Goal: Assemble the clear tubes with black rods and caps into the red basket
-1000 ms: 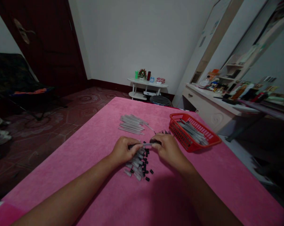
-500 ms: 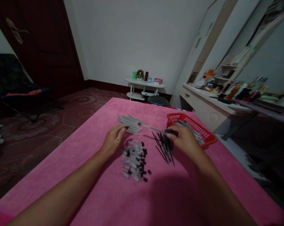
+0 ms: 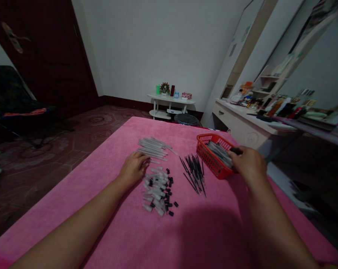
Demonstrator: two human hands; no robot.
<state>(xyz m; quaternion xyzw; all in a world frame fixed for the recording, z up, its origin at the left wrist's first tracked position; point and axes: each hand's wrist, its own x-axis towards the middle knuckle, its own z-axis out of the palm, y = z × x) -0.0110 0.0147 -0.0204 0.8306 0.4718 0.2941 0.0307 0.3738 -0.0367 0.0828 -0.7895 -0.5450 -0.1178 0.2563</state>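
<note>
My right hand (image 3: 248, 164) is over the near end of the red basket (image 3: 210, 158), closed round a pen whose dark end (image 3: 236, 151) pokes out past my thumb. The basket holds several grey pens (image 3: 219, 151). My left hand (image 3: 133, 169) lies palm down on the pink cloth with its fingers loosely bent and nothing in them. Its fingertips are at the edge of the row of clear pen barrels (image 3: 153, 147). Just to its right lies a heap of clear caps and small black plugs (image 3: 159, 188). Black refills (image 3: 194, 170) are fanned out between the heap and the basket.
The pink-covered table (image 3: 115, 228) ends on the left above a tiled floor. A dresser (image 3: 241, 125) crowded with bottles stands to the right. A small white shelf (image 3: 171, 101) is by the far wall, and a dark door (image 3: 45, 56) and a chair (image 3: 14, 101) are at the left.
My hands were together over the heap on one pen. The right hand then carried the pen right to the basket, while the left moved back beside the clear barrels.
</note>
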